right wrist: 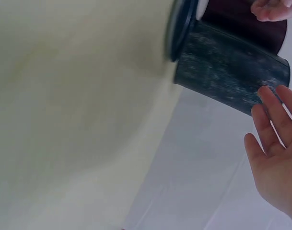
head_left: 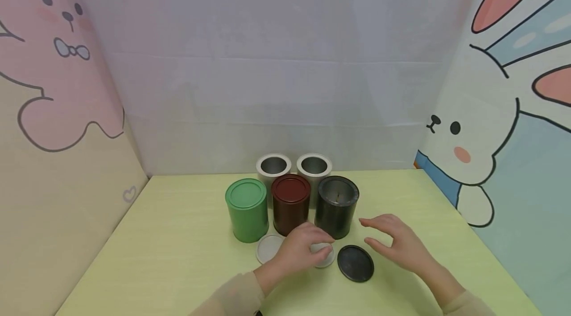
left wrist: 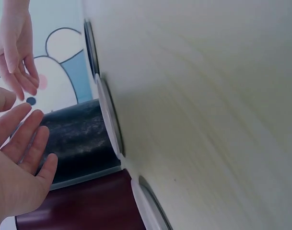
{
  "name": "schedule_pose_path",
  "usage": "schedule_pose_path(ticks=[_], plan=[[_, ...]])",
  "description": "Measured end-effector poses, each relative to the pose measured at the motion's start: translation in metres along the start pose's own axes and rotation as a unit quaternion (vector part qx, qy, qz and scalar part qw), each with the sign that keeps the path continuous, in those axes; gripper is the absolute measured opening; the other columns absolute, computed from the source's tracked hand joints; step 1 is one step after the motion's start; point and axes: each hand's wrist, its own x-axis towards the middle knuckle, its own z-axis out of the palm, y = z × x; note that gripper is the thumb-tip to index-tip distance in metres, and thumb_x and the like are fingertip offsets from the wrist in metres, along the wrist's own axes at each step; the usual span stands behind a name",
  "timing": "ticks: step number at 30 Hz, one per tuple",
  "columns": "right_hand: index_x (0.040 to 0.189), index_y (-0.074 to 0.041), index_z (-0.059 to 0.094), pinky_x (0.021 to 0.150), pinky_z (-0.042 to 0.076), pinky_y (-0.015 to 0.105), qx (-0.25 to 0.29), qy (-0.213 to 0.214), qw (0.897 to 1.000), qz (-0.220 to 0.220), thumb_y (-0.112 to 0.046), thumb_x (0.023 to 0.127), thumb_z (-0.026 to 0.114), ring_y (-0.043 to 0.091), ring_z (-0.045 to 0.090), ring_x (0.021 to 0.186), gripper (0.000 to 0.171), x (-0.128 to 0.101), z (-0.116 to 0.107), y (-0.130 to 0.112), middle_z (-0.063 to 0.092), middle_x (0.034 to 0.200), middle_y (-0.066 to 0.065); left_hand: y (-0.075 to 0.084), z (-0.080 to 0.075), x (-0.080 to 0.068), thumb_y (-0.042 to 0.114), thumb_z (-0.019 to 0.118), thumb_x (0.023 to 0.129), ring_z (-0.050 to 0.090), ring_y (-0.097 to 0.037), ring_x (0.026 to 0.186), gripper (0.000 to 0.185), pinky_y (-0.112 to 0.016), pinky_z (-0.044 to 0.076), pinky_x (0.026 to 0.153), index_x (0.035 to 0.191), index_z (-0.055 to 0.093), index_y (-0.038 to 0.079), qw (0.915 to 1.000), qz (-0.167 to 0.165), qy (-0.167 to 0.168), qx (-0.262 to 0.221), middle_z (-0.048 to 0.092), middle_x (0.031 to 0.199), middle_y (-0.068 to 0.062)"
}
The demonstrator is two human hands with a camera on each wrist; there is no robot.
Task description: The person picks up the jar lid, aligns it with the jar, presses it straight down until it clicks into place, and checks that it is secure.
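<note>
Five tins stand on the yellow-green bench (head_left: 178,237): two open silver tins (head_left: 273,167) at the back, and in front a green tin (head_left: 247,209) and a dark red tin (head_left: 291,203), both lidded, beside an open black tin (head_left: 336,206). The left hand (head_left: 300,251) rests over a silver lid (head_left: 324,255) lying flat just before the dark red and black tins; its fingers (left wrist: 28,139) are loose and spread, gripping nothing. A second silver lid (head_left: 269,248) lies just left of it. The black lid (head_left: 355,263) lies flat on the bench before the black tin. The right hand (head_left: 394,241) hovers above this lid, fingers (right wrist: 270,120) wide and relaxed.
</note>
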Motion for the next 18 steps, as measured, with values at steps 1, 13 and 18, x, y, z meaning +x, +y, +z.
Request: schedule_pose_path(ticks=[1, 13, 18], plan=[[0.12, -0.013, 0.072, 0.094, 0.037, 0.012, -0.002, -0.008, 1.0, 0.001, -0.003, 0.071, 0.085, 0.016, 0.062, 0.098, 0.051, -0.003, 0.001, 0.002, 0.072, 0.111, -0.003, -0.001, 0.001, 0.0, 0.014, 0.074, 0.087, 0.063, -0.012, 0.093, 0.015, -0.017, 0.046, 0.087, 0.102, 0.079, 0.011, 0.9999, -0.007, -0.008, 0.0, 0.074, 0.098, 0.003], [0.116, -0.011, 0.073, 0.083, 0.049, 0.029, -0.035, -0.091, 0.995, 0.006, -0.018, 0.076, 0.086, 0.014, 0.06, 0.098, 0.042, -0.028, 0.011, 0.013, 0.07, 0.111, -0.006, -0.001, 0.019, 0.002, 0.023, 0.073, 0.089, 0.062, -0.01, 0.1, 0.02, -0.017, 0.042, 0.093, 0.105, 0.078, 0.012, 0.9929, -0.021, -0.103, 0.054, 0.072, 0.103, 0.004], [0.117, -0.009, 0.072, 0.085, 0.049, 0.031, -0.036, -0.115, 0.993, -0.002, -0.024, 0.075, 0.087, 0.018, 0.06, 0.102, 0.047, -0.036, 0.013, 0.02, 0.07, 0.114, -0.001, -0.001, 0.029, 0.001, 0.036, 0.073, 0.089, 0.059, -0.011, 0.109, 0.033, -0.02, 0.043, 0.096, 0.114, 0.076, 0.016, 0.9827, -0.022, -0.148, 0.109, 0.069, 0.115, 0.004]])
